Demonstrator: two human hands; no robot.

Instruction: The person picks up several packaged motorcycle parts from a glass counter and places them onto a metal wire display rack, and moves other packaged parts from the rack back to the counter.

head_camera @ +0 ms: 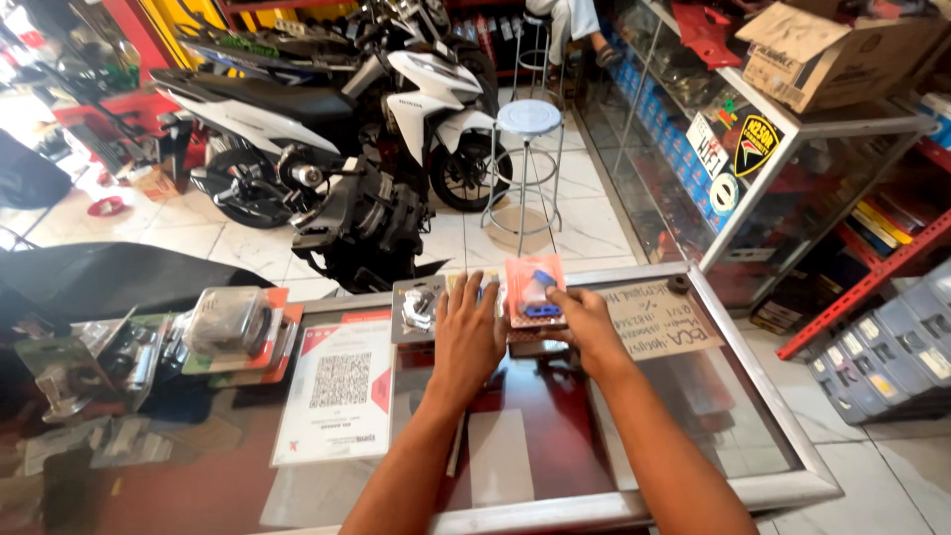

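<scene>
2 hands on the glass counter [693, 436] | left hand [469, 337] lies flat, fingers released, over a packet hard to tell | right hand [584, 322] pinches the orange blister pack [533, 287] with a blue part, at the counter's far edge | silver-part pack [418, 309] just beside the left hand | white code sheet [342, 386] near.
</scene>
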